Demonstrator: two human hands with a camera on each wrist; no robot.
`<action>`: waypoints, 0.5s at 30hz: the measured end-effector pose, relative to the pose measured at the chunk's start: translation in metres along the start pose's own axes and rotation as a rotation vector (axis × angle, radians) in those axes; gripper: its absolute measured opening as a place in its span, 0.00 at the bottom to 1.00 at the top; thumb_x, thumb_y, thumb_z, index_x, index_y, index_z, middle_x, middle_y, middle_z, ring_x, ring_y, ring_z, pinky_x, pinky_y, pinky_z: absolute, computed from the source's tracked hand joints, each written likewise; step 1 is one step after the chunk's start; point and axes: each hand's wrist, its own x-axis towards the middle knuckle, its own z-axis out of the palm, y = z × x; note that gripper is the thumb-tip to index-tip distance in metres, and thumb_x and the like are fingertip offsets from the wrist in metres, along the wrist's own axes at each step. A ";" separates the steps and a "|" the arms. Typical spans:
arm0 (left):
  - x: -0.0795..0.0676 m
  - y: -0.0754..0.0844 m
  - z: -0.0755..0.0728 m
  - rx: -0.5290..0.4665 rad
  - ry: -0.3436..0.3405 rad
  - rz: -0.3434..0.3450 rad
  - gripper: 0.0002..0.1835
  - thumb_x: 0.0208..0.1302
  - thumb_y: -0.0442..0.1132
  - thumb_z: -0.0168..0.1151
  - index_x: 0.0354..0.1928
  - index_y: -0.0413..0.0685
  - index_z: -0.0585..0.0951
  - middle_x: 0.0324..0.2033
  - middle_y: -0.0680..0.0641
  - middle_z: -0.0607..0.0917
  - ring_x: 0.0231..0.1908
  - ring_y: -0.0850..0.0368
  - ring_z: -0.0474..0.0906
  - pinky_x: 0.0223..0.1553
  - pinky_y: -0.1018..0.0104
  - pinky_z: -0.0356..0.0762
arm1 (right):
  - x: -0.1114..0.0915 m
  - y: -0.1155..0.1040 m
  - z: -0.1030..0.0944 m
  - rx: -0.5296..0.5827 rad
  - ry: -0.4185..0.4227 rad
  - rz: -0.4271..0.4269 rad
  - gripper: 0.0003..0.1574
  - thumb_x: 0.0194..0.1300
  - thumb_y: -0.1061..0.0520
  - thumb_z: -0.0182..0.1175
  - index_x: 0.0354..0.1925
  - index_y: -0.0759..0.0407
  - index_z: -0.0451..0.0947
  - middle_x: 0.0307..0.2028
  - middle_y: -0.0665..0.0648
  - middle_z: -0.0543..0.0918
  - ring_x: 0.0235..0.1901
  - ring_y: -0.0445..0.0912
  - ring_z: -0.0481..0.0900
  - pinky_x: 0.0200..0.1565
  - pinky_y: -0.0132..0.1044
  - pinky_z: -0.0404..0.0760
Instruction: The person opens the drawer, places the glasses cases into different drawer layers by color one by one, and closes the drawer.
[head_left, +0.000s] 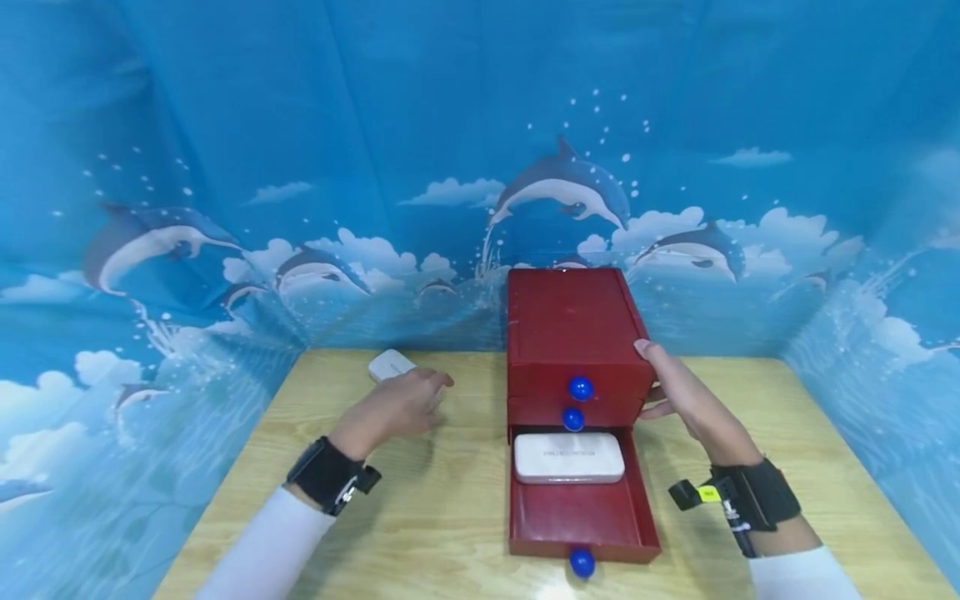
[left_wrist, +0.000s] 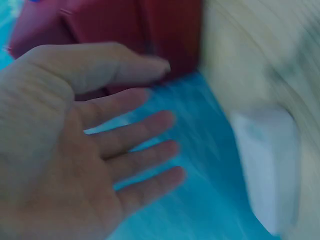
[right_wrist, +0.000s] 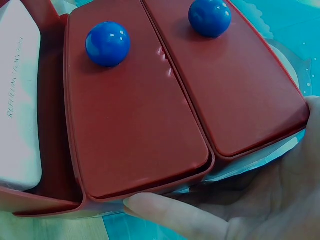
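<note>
A white oblong case (head_left: 390, 364) lies at the back left of the table, partly covered by my left hand (head_left: 401, 404) in the head view. The left wrist view shows that hand's fingers (left_wrist: 145, 132) extended, the palm bare, and the case (left_wrist: 270, 167) apart from them. My right hand (head_left: 686, 396) rests against the right side of a red drawer cabinet (head_left: 573, 321), thumb at its top edge. In the right wrist view, one straight finger (right_wrist: 175, 215) lies along its side; others are partly hidden. The pulled-out bottom drawer (head_left: 577, 517) holds another white case (head_left: 568, 458) with printed lettering.
Blue ball knobs (head_left: 581, 388) mark the two shut upper drawers. A third knob (head_left: 582, 562) is on the open drawer's front, near the table's front edge. Behind the wooden table (head_left: 450, 517) hangs a blue dolphin-print curtain (head_left: 420, 125), also on both sides.
</note>
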 end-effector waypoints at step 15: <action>0.022 -0.082 0.028 -0.023 0.033 0.102 0.60 0.38 0.33 0.77 0.73 0.62 0.52 0.73 0.43 0.49 0.70 0.37 0.38 0.58 0.35 0.60 | -0.001 0.001 -0.001 -0.002 -0.004 -0.009 0.48 0.69 0.25 0.32 0.68 0.59 0.53 0.53 0.70 0.69 0.37 0.60 0.80 0.34 0.52 0.82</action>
